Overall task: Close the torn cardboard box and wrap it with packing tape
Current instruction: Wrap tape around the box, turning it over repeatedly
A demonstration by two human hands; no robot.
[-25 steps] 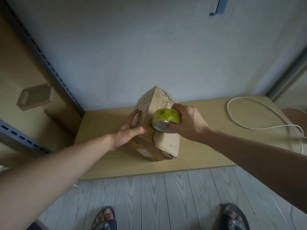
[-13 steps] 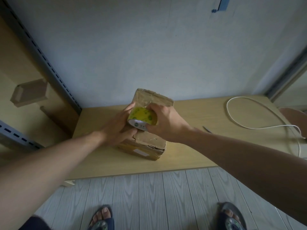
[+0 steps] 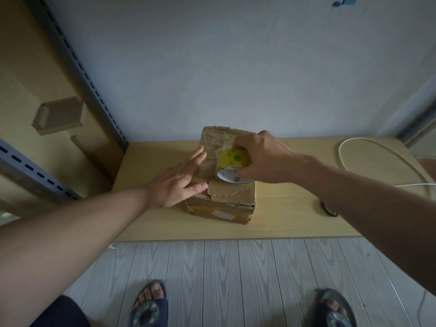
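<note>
A worn, torn cardboard box (image 3: 232, 197) lies flat on the low wooden table (image 3: 290, 218), with crinkled clear tape across its far top. My left hand (image 3: 179, 182) lies flat on the box's left top, fingers straight and spread, thumb pressing the torn flap edge. My right hand (image 3: 262, 159) grips a yellow tape roll (image 3: 232, 166) with green spots, held on the box's top right of centre. The roll's white core faces me.
A white cable (image 3: 377, 159) loops over the table's right side. A small dark object (image 3: 328, 208) lies near my right forearm. A metal shelf upright (image 3: 77, 74) and wooden shelving stand at the left. My two feet in sandals stand on grey plank floor below.
The box has gone from tilted up on its edge to lying flat. My right hand carried the tape roll from the box's left to its top right. My left hand flattened out.
</note>
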